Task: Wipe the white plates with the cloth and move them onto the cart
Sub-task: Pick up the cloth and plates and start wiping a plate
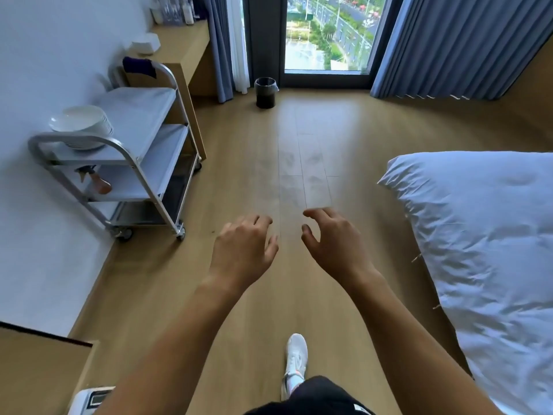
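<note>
Nearest: white shoe [296, 359] on the wood floor [269, 163]. Just ahead, L hand [244, 248] and R hand [336, 244] are held out side by side, palms down, apart, over the floor. Fingers [259, 220] on both are loosely curled, holding nothing, touching nothing. Bed [478, 250] w/ white duvet to the R.

Cart [131, 163] stands to the L against the wall. It has three shelves, w/ a spray bottle [100, 182] on the middle one. Plates [81, 124]: one stack on the cart's top shelf, near end, just behind the near handle. Cloth [139, 65], purple, is draped over the far handle, well apart from both hands. Beyond: wood surface [182, 49], black bin [265, 92], window [326, 34].

Handling, my read: the plates look glazed, so stiff, slick and chip-prone. The stack is prob. heavy, so lift one at a time, thumb on the rim, fingers under, 2nd hand supporting. The near handle blocks that edge, so the side facing the room is the open way in. The cloth is soft and light; pinch a hanging corner and it should pull free w/ one hand. Every plate in view sits on the cart, so the move part looks done or close. Can't tell if they're wiped.
</note>
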### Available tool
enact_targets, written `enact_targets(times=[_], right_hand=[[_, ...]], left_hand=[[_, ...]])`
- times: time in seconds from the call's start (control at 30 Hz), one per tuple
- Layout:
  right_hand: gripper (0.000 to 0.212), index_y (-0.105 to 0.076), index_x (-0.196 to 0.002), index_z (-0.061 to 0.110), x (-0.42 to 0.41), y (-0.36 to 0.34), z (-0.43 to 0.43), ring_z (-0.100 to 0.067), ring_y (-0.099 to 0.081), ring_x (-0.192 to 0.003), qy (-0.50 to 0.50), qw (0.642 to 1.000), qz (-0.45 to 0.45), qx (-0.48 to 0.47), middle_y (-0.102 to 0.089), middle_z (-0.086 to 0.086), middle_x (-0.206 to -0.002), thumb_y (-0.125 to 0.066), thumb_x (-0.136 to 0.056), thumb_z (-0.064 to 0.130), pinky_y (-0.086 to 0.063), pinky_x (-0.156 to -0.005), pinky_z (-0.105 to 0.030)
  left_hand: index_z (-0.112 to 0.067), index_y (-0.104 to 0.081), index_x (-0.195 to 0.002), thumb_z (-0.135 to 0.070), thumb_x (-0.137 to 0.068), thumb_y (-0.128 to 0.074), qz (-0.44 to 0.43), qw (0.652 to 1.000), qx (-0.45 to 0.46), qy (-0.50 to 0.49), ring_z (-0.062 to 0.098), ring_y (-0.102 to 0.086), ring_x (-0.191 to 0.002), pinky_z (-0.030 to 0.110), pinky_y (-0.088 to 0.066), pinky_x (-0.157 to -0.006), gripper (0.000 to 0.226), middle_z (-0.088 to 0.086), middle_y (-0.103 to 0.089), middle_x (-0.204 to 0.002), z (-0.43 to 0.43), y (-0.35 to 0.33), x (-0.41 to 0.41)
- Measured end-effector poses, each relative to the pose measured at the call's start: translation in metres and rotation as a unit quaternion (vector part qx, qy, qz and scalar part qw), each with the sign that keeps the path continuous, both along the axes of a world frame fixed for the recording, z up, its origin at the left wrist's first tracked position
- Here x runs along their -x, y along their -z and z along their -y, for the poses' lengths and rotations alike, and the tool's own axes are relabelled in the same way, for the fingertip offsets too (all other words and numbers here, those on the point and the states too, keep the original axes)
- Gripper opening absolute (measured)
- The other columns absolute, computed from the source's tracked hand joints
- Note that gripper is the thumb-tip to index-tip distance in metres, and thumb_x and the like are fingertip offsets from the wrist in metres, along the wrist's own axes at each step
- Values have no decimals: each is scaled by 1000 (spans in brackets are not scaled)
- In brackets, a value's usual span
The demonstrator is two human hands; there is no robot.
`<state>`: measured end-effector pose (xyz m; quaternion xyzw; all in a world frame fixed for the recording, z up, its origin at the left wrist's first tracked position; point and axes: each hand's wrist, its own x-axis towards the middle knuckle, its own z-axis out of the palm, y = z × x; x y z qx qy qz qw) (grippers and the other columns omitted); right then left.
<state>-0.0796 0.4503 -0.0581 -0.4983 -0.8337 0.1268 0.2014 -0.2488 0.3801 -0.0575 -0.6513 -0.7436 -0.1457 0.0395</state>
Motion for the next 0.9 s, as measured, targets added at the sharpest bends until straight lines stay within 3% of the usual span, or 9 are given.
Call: enact_targets(times=[0.33, 0.9], right_hand=[[36, -57, -129, 19, 70, -31, -217, -22, -54, -116, -18, 1000, 5, -1, -59, -1, -128, -52, -96, 32, -48, -87, -36], [35, -57, -129, 20, 248, -24, -521, -21, -55, -115, -3, 1000, 29, 3, -60, 1, -127, -51, -96, 33, -47, -82, -34]], left_hand=[[-17, -60, -125, -40, -94, -52, 9, 999, 4, -37, 24, -62, -101, 40, -51, -88, 39, 3, -64, -117, -208, -29, 65], [-19, -61, -120, -43, -93, -52, -1, 1000, 23, -19, 23, -64, -96, 39, -55, -83, 38, 1, -66, -114, -534, -22, 239]])
